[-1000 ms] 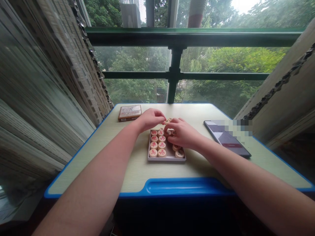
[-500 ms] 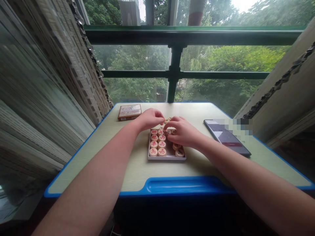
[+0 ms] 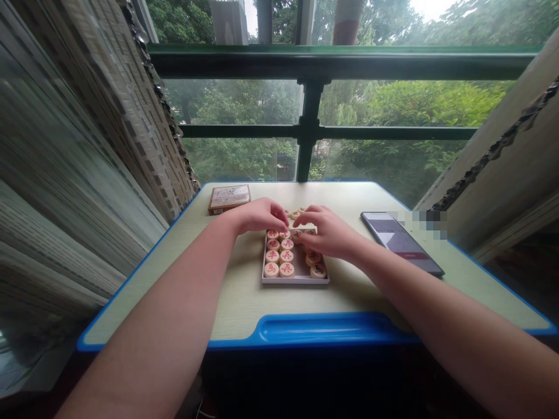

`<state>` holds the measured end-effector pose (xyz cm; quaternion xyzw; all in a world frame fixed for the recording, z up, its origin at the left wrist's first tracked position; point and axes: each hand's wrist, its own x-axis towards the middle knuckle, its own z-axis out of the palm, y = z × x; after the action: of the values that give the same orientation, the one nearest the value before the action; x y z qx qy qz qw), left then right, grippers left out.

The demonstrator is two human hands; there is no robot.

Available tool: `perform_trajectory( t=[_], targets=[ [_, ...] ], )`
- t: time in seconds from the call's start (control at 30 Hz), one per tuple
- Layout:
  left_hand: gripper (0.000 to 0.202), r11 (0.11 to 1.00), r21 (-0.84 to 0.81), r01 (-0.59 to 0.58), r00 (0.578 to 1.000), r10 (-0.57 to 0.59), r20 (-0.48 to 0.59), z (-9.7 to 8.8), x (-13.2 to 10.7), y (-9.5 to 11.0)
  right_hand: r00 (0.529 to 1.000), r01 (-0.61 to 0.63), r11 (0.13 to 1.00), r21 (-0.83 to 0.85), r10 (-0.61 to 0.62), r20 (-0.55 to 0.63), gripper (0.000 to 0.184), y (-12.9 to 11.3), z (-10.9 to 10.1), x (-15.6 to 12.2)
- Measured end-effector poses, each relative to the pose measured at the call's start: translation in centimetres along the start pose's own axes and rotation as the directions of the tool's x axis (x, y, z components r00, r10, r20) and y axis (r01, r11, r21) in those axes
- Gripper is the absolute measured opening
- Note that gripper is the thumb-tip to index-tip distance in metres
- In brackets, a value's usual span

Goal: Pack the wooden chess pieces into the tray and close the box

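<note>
A shallow white box on the table holds round wooden Chinese chess pieces. Red-lettered ones such as a piece stand in two columns at its left; dark-lettered ones, like the piece, lie along its right and far side. My left hand is at the box's far left corner, its fingers closed in a pinch; what they hold is hidden. Over the box's far right part hovers my right hand, thumb and forefinger apart, covering some pieces. Beyond the box, loose pieces lie between the hands.
A small printed box rests at the table's far left. To the right lies a phone with its screen lit. The pale table has a blue rim and a blue front groove. Curtains flank the window behind.
My left hand has drawn back slightly, from the loose pieces toward the box's far edge. My right hand has shifted a little, and more of the loose pieces shows between the hands.
</note>
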<state>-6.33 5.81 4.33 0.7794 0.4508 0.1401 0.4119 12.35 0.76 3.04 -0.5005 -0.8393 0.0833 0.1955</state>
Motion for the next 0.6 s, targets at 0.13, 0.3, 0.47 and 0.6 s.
perform_trajectory(
  t=[0.13, 0.3, 0.47, 0.6],
  targets=[
    [0.024, 0.999, -0.045, -0.006, 0.999, 0.003, -0.051, 0.3, 0.6, -0.5, 0.995, -0.079, 0.997, 0.015, 0.08, -0.056, 0.027, 0.4, -0.9, 0.0],
    [0.025, 0.995, -0.076, -0.061, 0.996, 0.055, -0.068, 0.7, 0.7, -0.3, 0.987, -0.161, 0.981, 0.106, 0.16, 0.018, 0.022, 0.4, -2.2, -0.2],
    [0.025, 0.997, 0.059, -0.059, 0.998, 0.058, 0.025, 1.2, 0.1, 0.9, 0.974, -0.199, 0.974, 0.106, 0.185, 0.134, 0.018, 0.1, -3.1, -0.7],
    [0.028, 0.99, 0.122, -0.066, 0.998, 0.065, 0.015, 1.3, 0.0, 1.1, 0.979, -0.154, 0.988, 0.003, 0.153, 0.137, 0.02, 0.2, -2.8, -0.8]
  ],
)
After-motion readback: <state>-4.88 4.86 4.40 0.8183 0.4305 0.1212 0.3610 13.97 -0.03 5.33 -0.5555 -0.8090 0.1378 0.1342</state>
